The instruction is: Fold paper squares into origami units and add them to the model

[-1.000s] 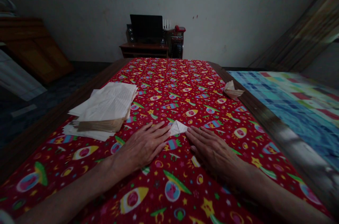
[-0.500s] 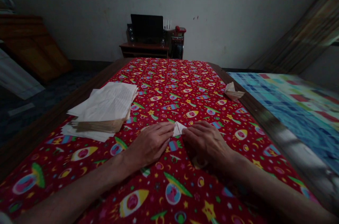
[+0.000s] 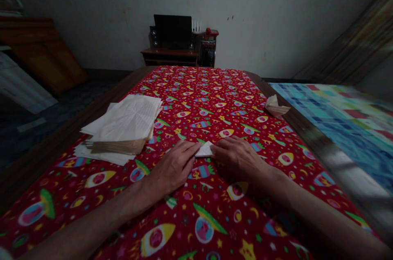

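Note:
A small folded piece of white paper (image 3: 204, 150) lies low on the red patterned cloth, between my two hands. My left hand (image 3: 179, 159) has its fingers closed together over the paper's left end. On the other side, my right hand (image 3: 235, 153) pinches the right end with thumb and fingers. Only the middle of the folded paper shows; both ends are hidden under my fingers. To the left sits a stack of paper sheets (image 3: 125, 118), the top one creased. A folded paper boat-like shape (image 3: 275, 106) stands at the right edge of the cloth.
The red cloth (image 3: 202, 116) covers a dark wooden table (image 3: 101, 117). Beyond its far end are a monitor (image 3: 172, 30) and a red telephone (image 3: 212, 31). A bed with a blue checked cover (image 3: 325, 129) adjoins on the right. A wooden cabinet (image 3: 43, 55) stands left.
The folded paper shows a flatter, plainer face and a straight lower edge, where a peaked shape with a dark crease showed before. The view has shifted slightly; both hands stay on the paper.

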Demonstrator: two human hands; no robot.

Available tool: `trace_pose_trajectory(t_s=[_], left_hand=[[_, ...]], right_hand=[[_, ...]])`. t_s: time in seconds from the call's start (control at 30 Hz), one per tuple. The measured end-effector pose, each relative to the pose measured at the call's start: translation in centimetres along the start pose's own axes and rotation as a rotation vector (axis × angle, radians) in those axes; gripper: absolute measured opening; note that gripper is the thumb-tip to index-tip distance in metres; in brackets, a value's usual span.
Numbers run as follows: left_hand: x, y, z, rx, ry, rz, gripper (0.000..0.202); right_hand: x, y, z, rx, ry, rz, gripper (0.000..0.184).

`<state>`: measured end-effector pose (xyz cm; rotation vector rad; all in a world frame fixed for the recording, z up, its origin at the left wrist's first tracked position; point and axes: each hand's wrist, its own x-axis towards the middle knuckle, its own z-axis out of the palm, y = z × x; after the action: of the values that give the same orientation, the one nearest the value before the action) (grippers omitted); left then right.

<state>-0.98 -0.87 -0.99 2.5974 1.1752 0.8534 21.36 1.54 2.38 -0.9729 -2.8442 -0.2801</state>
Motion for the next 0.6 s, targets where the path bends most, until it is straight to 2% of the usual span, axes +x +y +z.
trace_pose_trajectory(t_s=[0.1, 0.23, 0.6], left_hand=[[0.09, -0.13, 0.20, -0.010, 0.036, 0.009, 0.035], [0.20, -0.11, 0.23, -0.007, 0.042, 0.016, 0.030], [0.28, -0.35, 0.30, -0.035, 0.062, 0.008, 0.034]], right_hand=[[-0.06, -0.06, 0.17, -0.026, 0.017, -0.003, 0.011], [-0.06, -0.26, 0.54, -0.060, 0.066, -0.008, 0.019], [0.03, 0.47, 0.58, 0.056, 0.017, 0.067, 0.016]])
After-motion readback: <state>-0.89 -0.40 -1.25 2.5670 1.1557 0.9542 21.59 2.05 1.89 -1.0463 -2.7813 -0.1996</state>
